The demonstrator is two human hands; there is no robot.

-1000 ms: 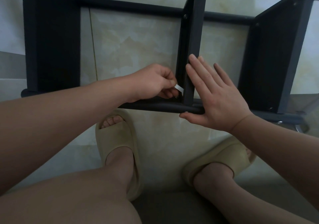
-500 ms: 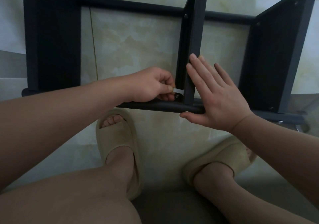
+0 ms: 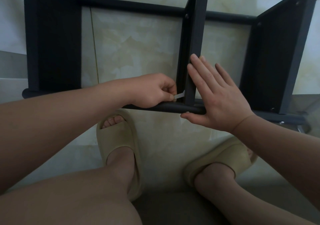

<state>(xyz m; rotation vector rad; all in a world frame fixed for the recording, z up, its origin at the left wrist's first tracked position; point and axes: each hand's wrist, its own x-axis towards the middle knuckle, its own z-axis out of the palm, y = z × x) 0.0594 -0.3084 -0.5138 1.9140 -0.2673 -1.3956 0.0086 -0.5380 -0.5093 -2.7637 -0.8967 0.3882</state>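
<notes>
Black shelf frame (image 3: 52,42), flat on the tiled floor (image 3: 138,51): left hand (image 3: 152,91) pinches a small flat spanner (image 3: 179,95) at the centre panel (image 3: 199,34)'s joint with the front tube (image 3: 173,107), seemingly tightening a bolt; right hand (image 3: 220,101), fingers straight, braces that panel steady.

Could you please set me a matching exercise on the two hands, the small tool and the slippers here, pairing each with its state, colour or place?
Things:
1. left hand
2. right hand
3. tool
4. slippers

Descriptions:
A. flat, fingers straight, against the middle panel
B. beige, on the feet
C. pinches the tool
D. silver, at the corner where the panel meets the bar

Pairs: 1-C, 2-A, 3-D, 4-B
</notes>
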